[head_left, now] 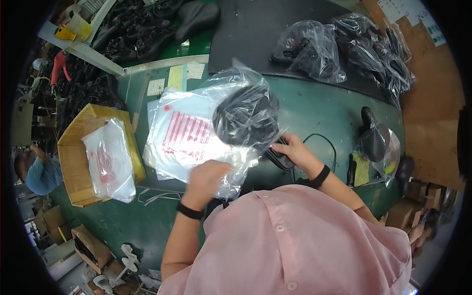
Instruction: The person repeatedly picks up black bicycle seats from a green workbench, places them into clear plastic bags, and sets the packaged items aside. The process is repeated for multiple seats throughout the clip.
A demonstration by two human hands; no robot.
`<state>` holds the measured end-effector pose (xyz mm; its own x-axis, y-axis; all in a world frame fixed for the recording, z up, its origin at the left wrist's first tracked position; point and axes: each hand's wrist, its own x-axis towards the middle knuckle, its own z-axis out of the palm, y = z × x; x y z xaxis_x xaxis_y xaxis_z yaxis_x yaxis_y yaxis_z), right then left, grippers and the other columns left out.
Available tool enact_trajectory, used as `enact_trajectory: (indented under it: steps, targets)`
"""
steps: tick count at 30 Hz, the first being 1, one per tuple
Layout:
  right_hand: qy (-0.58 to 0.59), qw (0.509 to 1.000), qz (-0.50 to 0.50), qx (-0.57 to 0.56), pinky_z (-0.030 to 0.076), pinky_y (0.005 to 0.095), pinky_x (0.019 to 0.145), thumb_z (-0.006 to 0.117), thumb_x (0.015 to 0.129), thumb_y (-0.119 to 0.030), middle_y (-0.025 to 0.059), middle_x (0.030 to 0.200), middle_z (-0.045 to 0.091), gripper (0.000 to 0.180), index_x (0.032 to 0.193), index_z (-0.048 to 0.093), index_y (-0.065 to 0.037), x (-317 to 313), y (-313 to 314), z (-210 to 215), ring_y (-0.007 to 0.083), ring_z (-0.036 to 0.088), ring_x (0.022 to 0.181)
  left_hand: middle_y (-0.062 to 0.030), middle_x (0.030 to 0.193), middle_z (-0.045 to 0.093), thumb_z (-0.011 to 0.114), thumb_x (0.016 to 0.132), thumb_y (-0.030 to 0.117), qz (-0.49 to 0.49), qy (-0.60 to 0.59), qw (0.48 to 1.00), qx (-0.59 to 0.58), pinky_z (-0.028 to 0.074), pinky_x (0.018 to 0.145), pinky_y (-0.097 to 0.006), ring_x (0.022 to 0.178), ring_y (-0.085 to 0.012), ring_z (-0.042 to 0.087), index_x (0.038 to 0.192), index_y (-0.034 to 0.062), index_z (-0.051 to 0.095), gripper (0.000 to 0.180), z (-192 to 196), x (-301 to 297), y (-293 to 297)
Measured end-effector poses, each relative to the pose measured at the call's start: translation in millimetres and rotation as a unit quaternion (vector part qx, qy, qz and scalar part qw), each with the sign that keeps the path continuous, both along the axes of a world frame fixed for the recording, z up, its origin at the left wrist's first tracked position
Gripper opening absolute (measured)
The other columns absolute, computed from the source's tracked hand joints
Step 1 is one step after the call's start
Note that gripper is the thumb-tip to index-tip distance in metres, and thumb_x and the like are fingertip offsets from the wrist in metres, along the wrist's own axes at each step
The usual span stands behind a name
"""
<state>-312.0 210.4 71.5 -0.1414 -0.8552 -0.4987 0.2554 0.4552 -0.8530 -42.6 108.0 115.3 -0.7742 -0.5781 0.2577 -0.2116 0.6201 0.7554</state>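
A black bicycle saddle (246, 115) lies at the middle of the table, its wide end inside a clear plastic bag (241, 76). My right hand (294, 150) is closed on the saddle's narrow end, which sticks out of the bag toward me. Beside the bag's lower edge is my left hand (209, 179), smeared by motion; whether its fingers grip the plastic does not show. Under and left of the saddle lies a stack of flat clear bags (184, 135) with red print.
At left, a yellow box (73, 162) holds more flat bags. Bagged saddles (314, 51) sit on the black mat (246, 34) at the back right; another saddle (374, 142) lies at right. A black cord (324, 137) loops near my right hand. Another person (42, 172) is at far left.
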Motion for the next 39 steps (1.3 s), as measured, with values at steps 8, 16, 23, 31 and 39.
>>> enact_trajectory:
  steps: [8, 16, 23, 31, 39]
  targets:
    - [0.323, 0.943, 0.037, 0.064, 0.045, 0.0399, 0.088, 0.072, 0.075, -0.029, 0.0217, 0.111, 0.06, 0.058, 0.121, 0.057, 0.004, 4, -41, 35, 0.0309, 0.056, 0.105, -0.007, 0.1, 0.062, 0.062, 0.077, 0.017, -0.237, 0.109, 0.965, -0.003, 0.047, 0.079, -0.036, 0.092, -0.0239, 0.059, 0.116, 0.0094, 0.06, 0.039, 50, -137, 48]
    - [0.143, 0.908, -0.284, -0.273, 0.051, 0.0342, 0.088, 0.06, 0.089, -0.02, 0.0139, 0.113, 0.059, 0.041, 0.123, 0.051, 0.0, -152, -119, 52, 0.0232, 0.058, 0.104, -0.0102, 0.145, 0.037, 0.069, 0.079, 0.031, 0.078, -0.206, 0.975, 0.021, 0.023, 0.108, -0.053, 0.135, -0.0367, 0.029, 0.14, 0.0141, 0.04, 0.07, -90, -21, -6]
    - [-0.035, 0.993, -0.097, -0.066, 0.054, 0.0364, 0.082, 0.06, 0.091, -0.035, 0.0179, 0.114, 0.058, 0.05, 0.119, 0.051, 0.005, -49, -367, -25, 0.0253, 0.061, 0.098, -0.0062, 0.15, 0.031, 0.067, 0.08, 0.035, 0.066, -0.253, 0.964, 0.038, 0.014, 0.11, -0.06, 0.14, -0.0354, 0.02, 0.141, 0.0185, 0.039, 0.069, -126, 9, -78]
    - [-0.342, 0.932, -0.114, -0.03, 0.055, 0.0418, 0.063, 0.071, 0.08, -0.032, 0.0165, 0.082, 0.063, 0.036, 0.095, 0.059, -0.001, -31, -487, -77, 0.0336, 0.062, 0.067, -0.0038, 0.149, 0.033, 0.067, 0.079, 0.031, 0.047, -0.257, 0.965, 0.013, 0.012, 0.111, -0.06, 0.14, -0.0334, 0.021, 0.14, 0.0217, 0.041, 0.067, -126, 2, -138]
    - [0.199, 0.963, -0.037, -0.179, 0.052, 0.0341, 0.084, 0.076, 0.072, -0.009, 0.013, 0.101, 0.063, 0.063, 0.125, 0.044, 0.004, -52, -236, 8, 0.0207, 0.064, 0.093, -0.016, 0.126, 0.051, 0.072, 0.075, 0.025, 0.166, -0.112, 0.979, 0.039, 0.034, 0.101, -0.047, 0.118, -0.0358, 0.044, 0.129, 0.0067, 0.049, 0.061, -112, -24, -128]
